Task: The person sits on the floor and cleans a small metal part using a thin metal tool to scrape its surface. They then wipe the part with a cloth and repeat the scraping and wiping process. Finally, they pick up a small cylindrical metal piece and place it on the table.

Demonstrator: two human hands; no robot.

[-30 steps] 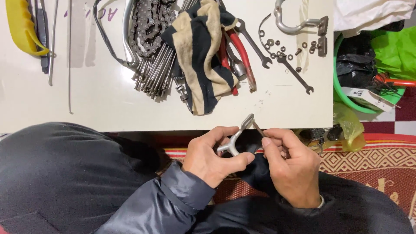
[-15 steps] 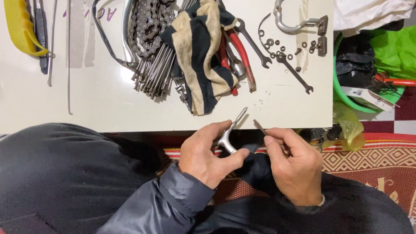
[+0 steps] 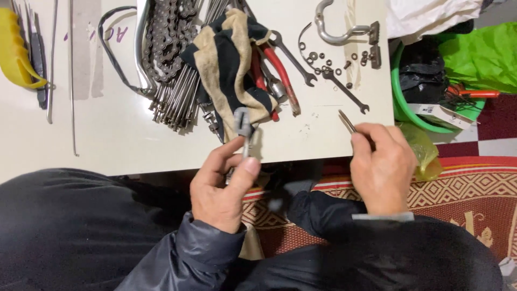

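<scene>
My left hand (image 3: 221, 186) grips a small grey metal bike part (image 3: 243, 132), held upright over the front edge of the white table (image 3: 118, 143). My right hand (image 3: 382, 167) is off to the right at the table's edge, pinching a thin metal tool (image 3: 348, 122) whose tip points up and left over the tabletop. The two hands are well apart. Just above the left hand lies a black-and-tan striped rag (image 3: 229, 64).
On the table lie a bike chain (image 3: 169, 37), a bundle of spokes (image 3: 177, 99), red-handled pliers (image 3: 280, 73), a small spanner (image 3: 344, 91), loose nuts and washers (image 3: 334, 62), a curved metal bracket (image 3: 344, 29) and a yellow object (image 3: 16, 54). A green basin (image 3: 409, 108) stands right.
The hands have drawn apart: my right hand moved right with the thin tool, my left hand raised the grey part toward the table. The view is now closer.
</scene>
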